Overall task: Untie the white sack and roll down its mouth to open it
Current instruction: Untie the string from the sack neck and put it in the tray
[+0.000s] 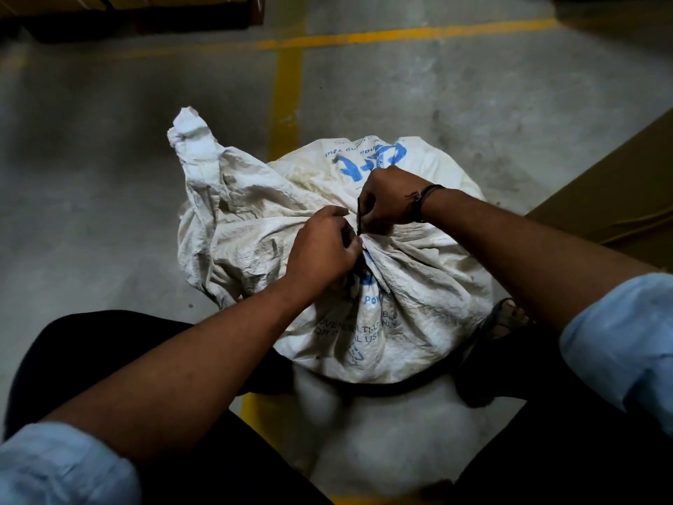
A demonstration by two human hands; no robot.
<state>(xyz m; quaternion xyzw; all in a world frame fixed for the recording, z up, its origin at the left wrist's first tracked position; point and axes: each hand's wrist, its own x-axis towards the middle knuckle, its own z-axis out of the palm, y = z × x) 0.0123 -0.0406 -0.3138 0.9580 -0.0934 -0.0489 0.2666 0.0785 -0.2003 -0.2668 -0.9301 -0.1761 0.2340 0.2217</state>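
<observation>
The grey concrete floor (109, 176) fills most of the view, crossed by painted yellow lines (287, 103) that meet in a T toward its far side. The white sack (418, 286) stands on this floor in the middle of the view, over the yellow line that runs toward the person, between the person's legs in dark trousers (73, 340). It is bulging, creased and dirt-stained, and carries blue print. Its cloth is gathered into a neck at the top centre, and the loose mouth (196, 147) above the neck flops over to the far left. A brown cardboard box (619, 184) lies on the floor at the right edge of the view, near the sack.

Both forearms reach in from the near side, with light blue sleeves (62, 464) rolled up. A sandalled foot (506, 315) shows just right of the sack.

The left hand (320, 246) has its fingers curled and pinches the sack's gathered neck. The right hand (386, 198), just beyond it and almost touching, has its fingers closed around a thin dark tie (358, 216) that runs down to the neck. A dark thread band (422, 202) circles the right wrist.
</observation>
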